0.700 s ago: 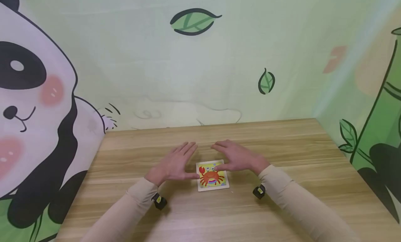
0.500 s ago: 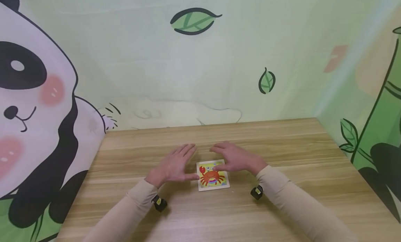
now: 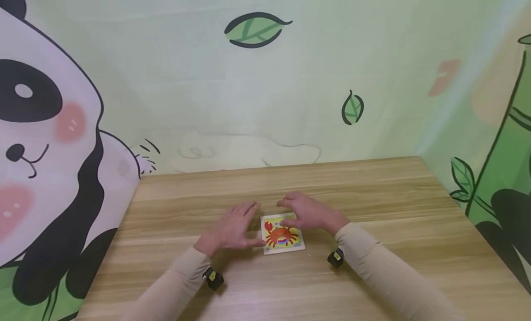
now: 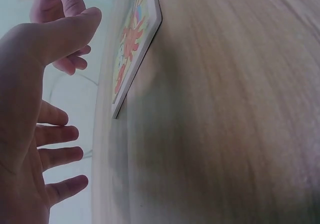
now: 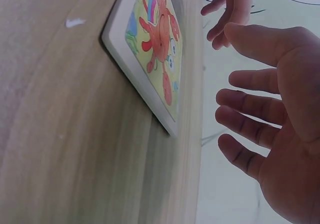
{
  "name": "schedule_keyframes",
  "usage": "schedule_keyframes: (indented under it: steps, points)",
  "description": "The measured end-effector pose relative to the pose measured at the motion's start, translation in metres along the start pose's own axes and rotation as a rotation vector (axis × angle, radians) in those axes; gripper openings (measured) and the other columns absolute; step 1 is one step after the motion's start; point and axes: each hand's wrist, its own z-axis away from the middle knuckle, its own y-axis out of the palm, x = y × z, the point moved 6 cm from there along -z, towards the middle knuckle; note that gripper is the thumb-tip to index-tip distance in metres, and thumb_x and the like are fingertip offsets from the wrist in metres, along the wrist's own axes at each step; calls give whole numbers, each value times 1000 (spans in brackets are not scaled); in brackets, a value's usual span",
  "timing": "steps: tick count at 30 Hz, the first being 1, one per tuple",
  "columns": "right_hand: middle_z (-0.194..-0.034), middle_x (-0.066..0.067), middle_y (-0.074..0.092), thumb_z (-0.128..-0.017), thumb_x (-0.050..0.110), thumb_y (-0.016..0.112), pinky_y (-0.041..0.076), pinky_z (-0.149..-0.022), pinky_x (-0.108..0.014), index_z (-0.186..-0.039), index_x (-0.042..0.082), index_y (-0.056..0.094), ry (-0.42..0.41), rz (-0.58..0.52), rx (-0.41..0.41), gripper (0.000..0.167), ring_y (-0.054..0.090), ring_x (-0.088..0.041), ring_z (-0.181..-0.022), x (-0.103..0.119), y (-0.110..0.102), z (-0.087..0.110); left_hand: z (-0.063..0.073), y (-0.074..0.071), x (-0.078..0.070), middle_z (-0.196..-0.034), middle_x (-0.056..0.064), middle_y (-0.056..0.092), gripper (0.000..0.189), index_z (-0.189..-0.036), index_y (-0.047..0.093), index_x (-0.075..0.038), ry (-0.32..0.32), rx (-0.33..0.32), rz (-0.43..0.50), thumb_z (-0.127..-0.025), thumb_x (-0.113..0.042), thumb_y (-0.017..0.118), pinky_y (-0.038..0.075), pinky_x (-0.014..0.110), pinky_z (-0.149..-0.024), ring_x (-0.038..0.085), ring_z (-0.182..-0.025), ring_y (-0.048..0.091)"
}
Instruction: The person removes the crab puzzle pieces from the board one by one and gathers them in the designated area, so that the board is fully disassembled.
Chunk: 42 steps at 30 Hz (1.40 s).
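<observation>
A square crab puzzle board (image 3: 283, 240) with a pale frame lies flat on the wooden table, an orange-red crab on yellow showing on its face. My left hand (image 3: 234, 228) is held at its left side, fingers spread and relaxed, the thumb overlapping the left edge in the head view. On the other side my right hand (image 3: 311, 211) reaches over the top right corner, its thumb above the picture. In the left wrist view, daylight shows between the left thumb (image 4: 75, 31) and the board. The right wrist view has the right fingers (image 5: 250, 109) loosely bent with nothing in them.
The wooden table (image 3: 373, 187) reaches back to a green fabric wall (image 3: 186, 81) printed with leaves and a panda (image 3: 41, 90). A small white fleck (image 5: 75, 22) lies on the table near the board.
Both hands have come down slightly toward me, the left one most over the last half second. The right hand has also shifted a little left. The crab board stays put.
</observation>
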Motion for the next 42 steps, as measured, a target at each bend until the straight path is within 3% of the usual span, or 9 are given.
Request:
schedule_keyframes:
  steps: [7,21,42]
  points:
    - [-134,-12,56,-90,42,66,42,-108,-44,-135,6,56,28,-27,8,58,51,-28,-126,-3,7,0,1,5,-3,-156,20,30,109,-153,25,-2,4,13,51,-78,-72,62,28,54,-116,35,-143,30]
    - [-134,-12,57,-91,41,65,42,-109,-43,-133,7,58,49,-21,18,54,51,-28,-126,-4,7,3,-2,14,-9,-150,18,37,108,-147,34,2,73,1,41,-75,-73,64,30,45,-117,33,-139,37]
    - [-139,-11,54,-92,44,62,39,-111,-42,-138,9,53,79,-24,49,58,49,-26,-130,-12,15,0,2,23,-9,-153,20,34,109,-149,32,2,62,12,75,-76,-72,64,30,46,-117,33,-140,35]
